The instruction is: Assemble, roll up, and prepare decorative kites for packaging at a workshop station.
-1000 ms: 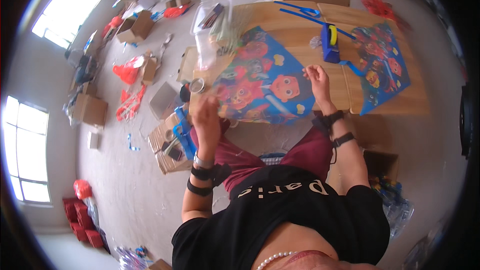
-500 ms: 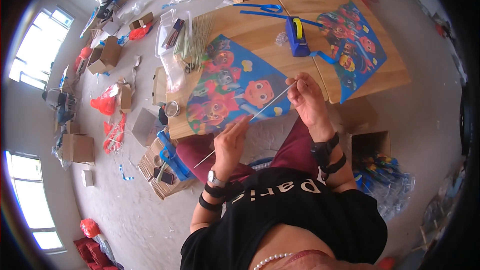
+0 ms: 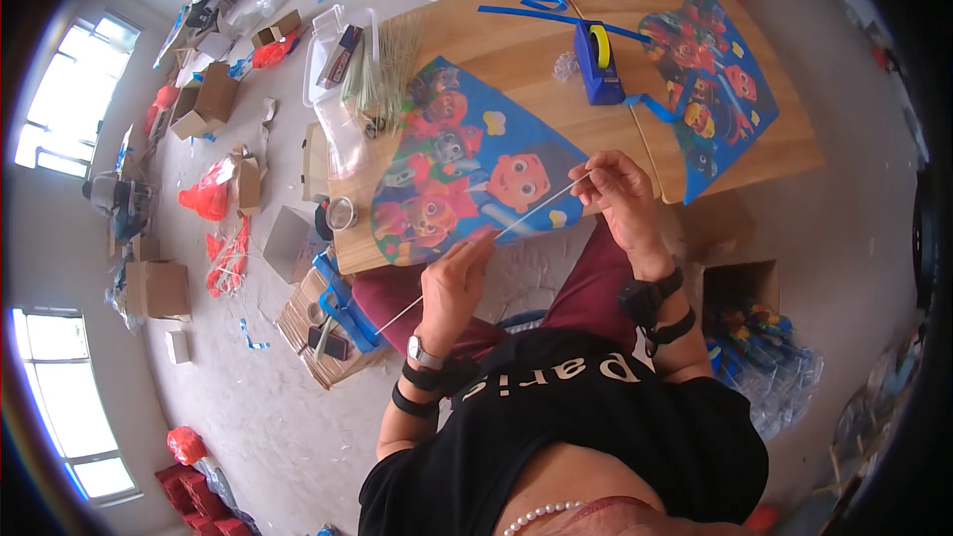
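A thin white rod (image 3: 541, 209) slants between my hands, above the near edge of a printed blue kite sheet (image 3: 556, 149) with cartoon figures. My left hand (image 3: 459, 273) is closed around its lower part, and the rod's end sticks out past the wrist toward my knee. At the other end, the fingertips of my right hand (image 3: 625, 197) pinch the rod near its tip, by the sheet's right corner. The sheet lies flat on the wooden table (image 3: 506, 40). Farther right on the table is a second printed kite sheet (image 3: 735, 124).
A blue tape dispenser (image 3: 604, 79) with yellow tape stands between the sheets, beside blue ribbons (image 3: 516, 12). Many thin rods (image 3: 395, 55) lie by a clear plastic bin (image 3: 323, 55) at the table's left. Below right, an open carton (image 3: 740, 283) stands by plastic-wrapped bundles (image 3: 769, 367).
The view has shifted slightly, moving the table and sheets a little in the picture. Both hands keep their hold on the rod, whose tilt is nearly the same.
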A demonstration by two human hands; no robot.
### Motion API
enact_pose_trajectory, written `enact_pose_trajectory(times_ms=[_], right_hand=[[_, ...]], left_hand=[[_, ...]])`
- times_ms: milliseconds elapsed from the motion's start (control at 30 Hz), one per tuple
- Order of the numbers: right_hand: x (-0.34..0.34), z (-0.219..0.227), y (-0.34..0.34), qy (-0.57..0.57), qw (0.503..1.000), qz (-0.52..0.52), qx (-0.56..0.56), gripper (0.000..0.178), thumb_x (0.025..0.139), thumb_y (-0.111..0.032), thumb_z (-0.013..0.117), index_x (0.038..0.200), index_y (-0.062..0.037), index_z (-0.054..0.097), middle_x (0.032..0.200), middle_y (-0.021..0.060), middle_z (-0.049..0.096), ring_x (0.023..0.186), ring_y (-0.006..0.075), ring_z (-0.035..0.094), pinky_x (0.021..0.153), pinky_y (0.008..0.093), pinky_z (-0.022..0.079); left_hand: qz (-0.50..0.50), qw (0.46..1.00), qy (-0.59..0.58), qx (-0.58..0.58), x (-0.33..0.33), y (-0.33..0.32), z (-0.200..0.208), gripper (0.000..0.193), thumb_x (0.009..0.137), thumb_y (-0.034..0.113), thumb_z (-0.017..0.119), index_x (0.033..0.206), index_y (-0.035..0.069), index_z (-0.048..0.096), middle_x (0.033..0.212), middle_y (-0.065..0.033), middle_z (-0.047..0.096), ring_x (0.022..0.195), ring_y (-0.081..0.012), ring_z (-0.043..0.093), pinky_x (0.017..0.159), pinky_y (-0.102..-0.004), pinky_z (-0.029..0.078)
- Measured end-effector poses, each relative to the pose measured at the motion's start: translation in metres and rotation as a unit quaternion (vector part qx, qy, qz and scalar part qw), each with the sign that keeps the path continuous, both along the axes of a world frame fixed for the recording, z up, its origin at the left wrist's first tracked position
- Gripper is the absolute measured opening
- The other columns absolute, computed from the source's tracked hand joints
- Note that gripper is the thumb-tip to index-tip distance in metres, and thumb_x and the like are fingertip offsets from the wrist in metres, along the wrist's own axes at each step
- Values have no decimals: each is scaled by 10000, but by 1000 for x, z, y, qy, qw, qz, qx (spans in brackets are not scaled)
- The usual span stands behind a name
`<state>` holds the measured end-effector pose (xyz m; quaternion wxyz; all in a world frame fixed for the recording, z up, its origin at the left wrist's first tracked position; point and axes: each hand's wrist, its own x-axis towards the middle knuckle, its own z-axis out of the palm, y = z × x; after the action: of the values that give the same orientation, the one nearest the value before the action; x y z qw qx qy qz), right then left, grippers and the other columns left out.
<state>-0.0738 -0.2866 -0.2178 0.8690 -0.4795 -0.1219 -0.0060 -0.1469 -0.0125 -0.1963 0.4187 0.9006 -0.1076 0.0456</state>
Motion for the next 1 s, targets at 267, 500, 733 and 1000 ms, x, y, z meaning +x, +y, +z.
enact_pose_trajectory(times_ms=[267,500,733,1000], right_hand=[[11,-6,-15,-12,987,-45,-155,87,1047,-80,634,1101,-22,670,1035,137,770,880,170,742,740,292,563],[19,-22,-29,102,993,-16,-62,104,1042,-119,654,1087,-29,682,1038,102,760,897,150,721,762,276,548],[22,-47,-39,129,984,0,-121,127,1032,-138,673,1098,-31,696,1008,50,743,910,111,702,783,257,526],[13,-113,13,233,966,39,-104,170,995,-174,729,1090,-33,728,965,-18,699,858,57,603,789,233,489]], left_hand=[[-6,996,92,-16,23,-2,-8,312,940,-14,627,1210,84,747,1087,-175,748,906,-360,743,760,-354,578],[-64,989,136,-6,49,-7,-16,256,987,63,632,1214,84,747,901,-187,718,740,-310,702,684,-362,540],[-120,974,191,-15,75,-17,-22,222,1023,129,619,1208,79,732,707,-142,637,637,-254,652,630,-354,509],[-63,974,195,-99,103,-63,-65,312,951,82,713,1259,69,666,974,-147,706,629,-176,638,616,-312,492]])
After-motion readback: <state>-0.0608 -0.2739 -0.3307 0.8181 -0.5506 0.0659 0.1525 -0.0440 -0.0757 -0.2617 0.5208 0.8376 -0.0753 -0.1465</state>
